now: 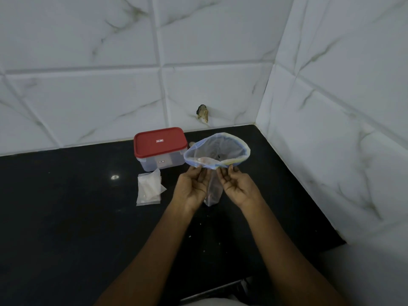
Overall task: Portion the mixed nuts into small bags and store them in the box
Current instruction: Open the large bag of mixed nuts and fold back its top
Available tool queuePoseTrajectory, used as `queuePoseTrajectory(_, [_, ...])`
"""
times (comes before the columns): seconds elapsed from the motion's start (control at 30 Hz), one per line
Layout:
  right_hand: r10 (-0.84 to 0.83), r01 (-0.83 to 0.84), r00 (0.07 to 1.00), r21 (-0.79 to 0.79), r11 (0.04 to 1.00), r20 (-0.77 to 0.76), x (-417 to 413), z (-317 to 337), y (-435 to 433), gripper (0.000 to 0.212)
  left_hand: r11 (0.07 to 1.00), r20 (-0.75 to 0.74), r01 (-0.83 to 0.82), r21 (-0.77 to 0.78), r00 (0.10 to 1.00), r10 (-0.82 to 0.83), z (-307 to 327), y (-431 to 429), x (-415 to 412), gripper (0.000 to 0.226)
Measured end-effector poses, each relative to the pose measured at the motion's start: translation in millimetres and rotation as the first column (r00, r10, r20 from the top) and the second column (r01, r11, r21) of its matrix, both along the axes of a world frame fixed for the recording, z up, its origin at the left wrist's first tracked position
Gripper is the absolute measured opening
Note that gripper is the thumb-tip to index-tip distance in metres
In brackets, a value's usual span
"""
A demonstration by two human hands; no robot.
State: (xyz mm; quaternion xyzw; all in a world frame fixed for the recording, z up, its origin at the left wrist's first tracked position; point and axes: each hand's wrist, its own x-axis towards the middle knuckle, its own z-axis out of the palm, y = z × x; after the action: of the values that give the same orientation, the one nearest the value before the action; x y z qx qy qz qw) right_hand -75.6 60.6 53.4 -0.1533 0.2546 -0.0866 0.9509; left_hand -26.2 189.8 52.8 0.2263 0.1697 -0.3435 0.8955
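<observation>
1. The dark worktop carries everything and runs into a tiled corner beyond the hands.
2. The box stands just beyond the left hand with its red lid on, probably waiting until the portions are ready.
3. The bag is held up between the hands. Its mouth is spread wide and its bottom hangs down near the worktop. The nuts are presumably low inside it, though they are hard to make out.
4. The small bags lie stacked just left of the left hand, within easy reach.
5. The left hand and right hand each pinch the bag's near rim, likely to open it for scooping.
6. Crumbs dot the worktop nearer than the hands.
</observation>
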Motion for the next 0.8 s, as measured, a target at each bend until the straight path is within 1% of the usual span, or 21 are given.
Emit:
queuePoseTrajectory(0.03, [0.013, -0.013, 1.000, -0.068, 0.998, -0.003, 0, -2, -2, 0.019, 0.997, 0.065, 0.027, 0.070, 0.997, -0.032, 2, 1, 1, 0.028])
queuePoseTrajectory(0.07, [0.028, -0.029, 1.000, -0.152, 0.988, -0.010, -1, -3, -4, 0.018, 0.982, 0.143, 0.057, 0.179, 0.986, -0.083, 5, 2, 1, 0.025])
queuePoseTrajectory(0.13, [0.059, -0.061, 0.998, -0.316, 0.947, -0.015, -3, -5, -7, 0.017, 0.906, 0.262, 0.082, 0.416, 0.943, -0.205, 11, 5, 1, 0.019])
queuePoseTrajectory(0.17, [0.083, -0.085, 0.996, -0.384, 0.920, -0.020, -4, -4, -7, 0.018, 0.864, 0.296, 0.077, 0.497, 0.921, -0.252, 11, 5, 1, 0.017])
queuePoseTrajectory(0.23, [0.141, -0.149, 0.989, -0.484, 0.862, -0.054, -8, 0, -4, 0.023, 0.812, 0.348, 0.046, 0.583, 0.889, -0.300, 9, 6, 1, 0.013])
queuePoseTrajectory(0.33, [0.173, -0.210, 0.978, -0.551, 0.808, -0.119, -14, 5, 1, 0.024, 0.776, 0.391, -0.012, 0.631, 0.869, -0.305, 4, 6, -2, 0.006])
queuePoseTrajectory(0.4, [0.156, -0.210, 0.977, -0.565, 0.798, -0.143, -15, 7, 1, 0.021, 0.790, 0.390, -0.045, 0.611, 0.886, -0.251, 1, 7, -3, 0.005])
queuePoseTrajectory(0.43, [0.136, -0.199, 0.979, -0.560, 0.804, -0.151, -14, 8, 1, 0.018, 0.812, 0.371, -0.052, 0.581, 0.905, -0.207, 0, 7, -2, 0.009])
queuePoseTrajectory(0.5, [0.099, -0.160, 0.984, -0.488, 0.858, -0.149, -12, 7, 4, 0.016, 0.891, 0.271, -0.029, 0.452, 0.957, -0.106, -3, 7, 0, 0.016])
queuePoseTrajectory(0.53, [0.094, -0.141, 0.986, -0.399, 0.906, -0.135, -12, 6, 6, 0.016, 0.940, 0.180, -0.012, 0.340, 0.982, -0.053, -3, 7, 0, 0.019])
queuePoseTrajectory(0.57, [0.093, -0.121, 0.989, -0.275, 0.954, -0.111, -11, 5, 8, 0.017, 0.979, 0.078, -0.007, 0.202, 0.997, -0.009, -5, 6, -1, 0.023])
queuePoseTrajectory(0.6, [0.098, -0.108, 0.992, -0.146, 0.983, -0.075, -11, 3, 10, 0.017, 0.998, -0.016, -0.021, 0.067, 1.000, 0.022, -6, 6, -3, 0.028])
queuePoseTrajectory(0.63, [0.097, -0.099, 0.994, -0.048, 0.994, -0.041, -12, 2, 11, 0.017, 0.998, -0.083, -0.050, -0.026, 0.995, 0.048, -8, 6, -5, 0.032])
queuePoseTrajectory(0.67, [0.097, -0.097, 0.995, 0.007, 0.995, -0.012, -12, 1, 12, 0.018, 0.994, -0.120, -0.070, -0.083, 0.991, 0.060, -8, 6, -7, 0.035])
queuePoseTrajectory(0.7, [0.098, -0.099, 0.995, 0.019, 0.995, 0.008, -13, 0, 11, 0.018, 0.991, -0.125, -0.072, -0.114, 0.991, 0.057, -8, 7, -8, 0.035])
queuePoseTrajectory(0.73, [0.105, -0.105, 0.994, 0.001, 0.994, 0.019, -14, 0, 10, 0.018, 0.990, -0.093, -0.059, -0.125, 0.995, 0.047, -6, 9, -9, 0.035])
queuePoseTrajectory(0.8, [0.125, -0.123, 0.992, -0.076, 0.990, 0.026, -15, 1, 5, 0.018, 0.999, 0.058, -0.014, -0.044, 0.998, 0.016, 1, 12, -6, 0.030])
